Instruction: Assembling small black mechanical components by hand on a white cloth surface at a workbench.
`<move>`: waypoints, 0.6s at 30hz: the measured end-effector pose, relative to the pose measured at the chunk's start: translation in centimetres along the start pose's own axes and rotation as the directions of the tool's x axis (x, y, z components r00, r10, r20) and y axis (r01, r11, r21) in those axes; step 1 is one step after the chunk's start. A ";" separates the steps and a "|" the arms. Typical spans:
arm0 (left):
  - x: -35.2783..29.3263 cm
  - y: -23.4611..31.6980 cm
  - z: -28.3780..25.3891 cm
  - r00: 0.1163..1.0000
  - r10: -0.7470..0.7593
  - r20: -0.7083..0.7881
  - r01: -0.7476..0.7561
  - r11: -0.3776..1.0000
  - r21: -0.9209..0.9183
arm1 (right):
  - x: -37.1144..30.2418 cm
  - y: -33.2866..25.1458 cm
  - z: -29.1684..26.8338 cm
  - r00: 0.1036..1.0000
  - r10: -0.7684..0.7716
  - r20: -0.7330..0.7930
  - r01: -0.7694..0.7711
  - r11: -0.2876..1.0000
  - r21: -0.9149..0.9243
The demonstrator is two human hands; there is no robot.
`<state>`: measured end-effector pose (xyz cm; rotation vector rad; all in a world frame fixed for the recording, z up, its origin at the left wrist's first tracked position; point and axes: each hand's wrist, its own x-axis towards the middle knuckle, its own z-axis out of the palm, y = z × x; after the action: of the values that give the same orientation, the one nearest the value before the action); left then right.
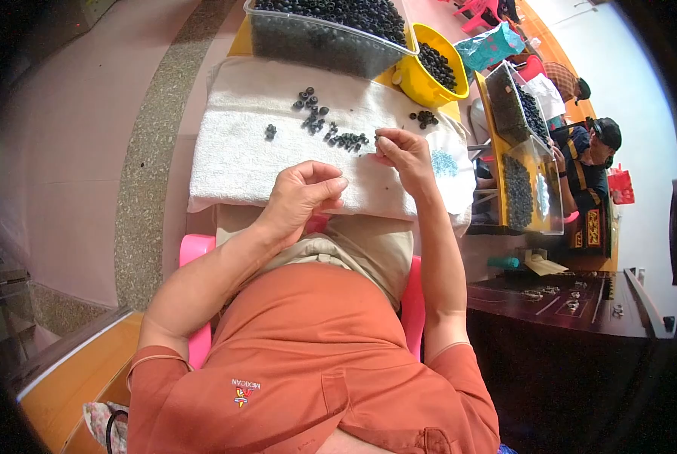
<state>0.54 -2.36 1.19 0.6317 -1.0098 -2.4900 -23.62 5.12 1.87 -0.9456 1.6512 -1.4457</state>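
Note:
A white towel (236, 163) covers the table in front of me. Over its near edge, my left hand (302, 198) is closed with thumb and forefinger together; whatever they may hold is too small to make out. Farther right, my right hand (405, 157) pinches a small black part (378, 139) at its fingertips. Just left of those fingertips lies a row of small black parts (350, 141). Larger black ring-like parts (308, 106) trail off behind it. A little black cluster (270, 132) sits apart on the left, another group (424, 119) at the back right.
Behind the towel stand a clear plastic bin (323, 41) and a yellow basin (410, 79), both filled with black parts. A blue speckled patch (444, 163) marks the towel's right side. To the right, a person (584, 163) sits by more clear bins (516, 113).

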 end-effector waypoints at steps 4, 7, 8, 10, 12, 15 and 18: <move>0.0 0.1 0.1 1.000 -0.003 0.005 0.003 1.000 0.000 | -0.2 0.7 -0.4 0.998 -0.050 0.036 0.049 0.999 0.015; 0.0 0.1 0.0 1.000 0.000 0.004 0.000 1.000 0.004 | -0.3 0.8 -0.4 0.995 -0.090 0.041 0.092 0.995 -0.029; 0.0 0.1 0.0 1.000 0.001 0.003 -0.001 1.000 0.000 | -0.3 0.7 -0.3 0.993 -0.109 0.035 0.111 0.991 -0.071; -0.1 0.2 0.1 1.000 0.003 -0.002 -0.003 1.000 0.010 | -0.4 0.5 -0.1 0.994 -0.107 0.032 0.109 0.991 -0.075; -0.1 0.3 0.1 1.000 0.005 -0.006 -0.005 1.000 0.021 | -0.5 0.6 -0.1 0.994 -0.104 0.028 0.106 0.991 -0.079; 0.0 0.3 0.1 1.000 0.001 -0.008 -0.001 1.000 0.012 | -0.5 1.0 -0.2 0.990 -0.138 0.041 0.139 0.990 -0.018; 0.1 0.3 0.0 1.000 0.007 -0.002 -0.007 1.000 0.014 | -0.7 1.0 0.0 0.994 -0.101 0.051 0.098 0.994 0.056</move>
<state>0.53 -2.59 1.37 0.6334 -1.0282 -2.4776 -23.42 5.82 0.88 -1.0408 1.5376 -1.5098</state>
